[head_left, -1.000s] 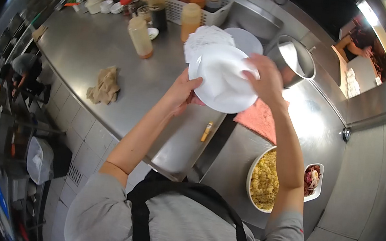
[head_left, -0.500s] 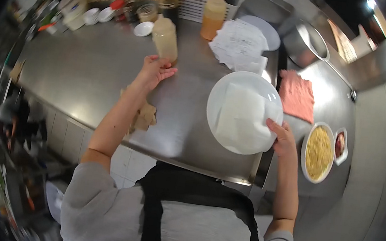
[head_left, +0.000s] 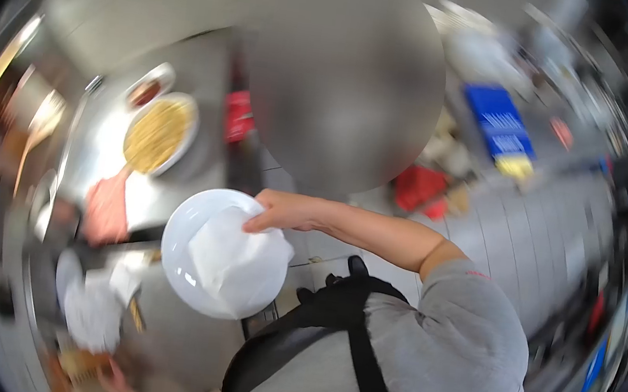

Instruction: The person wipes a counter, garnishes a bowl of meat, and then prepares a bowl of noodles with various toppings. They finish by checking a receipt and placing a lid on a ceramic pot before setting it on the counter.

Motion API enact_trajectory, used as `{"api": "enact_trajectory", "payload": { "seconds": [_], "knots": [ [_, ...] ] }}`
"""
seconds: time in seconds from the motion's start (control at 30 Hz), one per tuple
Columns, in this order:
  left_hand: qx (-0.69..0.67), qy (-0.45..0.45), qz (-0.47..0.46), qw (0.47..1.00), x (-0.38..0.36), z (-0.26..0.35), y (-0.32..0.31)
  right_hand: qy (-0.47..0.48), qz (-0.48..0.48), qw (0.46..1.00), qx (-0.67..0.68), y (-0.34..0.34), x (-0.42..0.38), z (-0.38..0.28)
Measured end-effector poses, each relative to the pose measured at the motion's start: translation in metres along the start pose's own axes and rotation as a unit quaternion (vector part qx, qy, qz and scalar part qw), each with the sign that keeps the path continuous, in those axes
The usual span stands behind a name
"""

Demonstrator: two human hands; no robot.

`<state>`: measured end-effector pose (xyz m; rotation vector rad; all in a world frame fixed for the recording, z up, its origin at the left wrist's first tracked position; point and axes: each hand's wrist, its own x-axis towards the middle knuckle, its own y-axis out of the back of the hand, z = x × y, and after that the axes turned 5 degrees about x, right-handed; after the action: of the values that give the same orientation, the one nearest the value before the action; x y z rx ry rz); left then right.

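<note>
My right hand (head_left: 284,212) pinches the rim of a round white plate (head_left: 177,254), thumb on top and fingers underneath. A crumpled sheet of white paper (head_left: 236,253) lies on the plate, reaching its edge beside my thumb. The plate is held up in front of my apron, overlapping the steel counter's corner in this view. At the lower left, my left hand (head_left: 117,385) is smeared by motion over the steel counter (head_left: 174,347). Nearest to it are a blurred brownish item (head_left: 82,363) and a heap of white papers (head_left: 92,314).
A white oval dish (head_left: 188,134) of yellow food and a small white dish (head_left: 162,75) stand by a pink cloth (head_left: 107,210). A large blurred grey round shape (head_left: 352,75) fills the upper middle. Right of it are a blue pack (head_left: 499,125) and tiled floor (head_left: 514,228).
My view has swung to the right, away from the sauce bottles. The plate and paper have come along in my right hand. My left hand has left the pale squeeze bottle.
</note>
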<state>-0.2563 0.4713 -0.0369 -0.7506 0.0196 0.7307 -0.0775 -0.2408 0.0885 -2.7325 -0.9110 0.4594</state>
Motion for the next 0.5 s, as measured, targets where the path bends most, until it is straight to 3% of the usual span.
{"api": "enact_trajectory", "payload": {
  "seconds": [0.07,0.13,0.3,0.5],
  "knots": [
    [0.127,-0.057,0.071,0.988,0.002,-0.053,-0.073,0.017,0.071,0.997,0.025,0.024,-0.056,-0.006],
    [0.206,-0.075,0.076,0.973,0.003,-0.106,-0.15,0.047,0.164,0.983,0.064,0.047,-0.11,0.004],
    [0.302,-0.109,-0.012,0.947,-0.032,-0.22,-0.313,0.115,0.361,0.919,0.104,0.082,-0.271,0.028],
    [0.306,-0.139,-0.134,0.932,-0.143,-0.339,-0.475,0.175,0.542,0.806,0.162,0.107,-0.476,0.085]
  ]
}}
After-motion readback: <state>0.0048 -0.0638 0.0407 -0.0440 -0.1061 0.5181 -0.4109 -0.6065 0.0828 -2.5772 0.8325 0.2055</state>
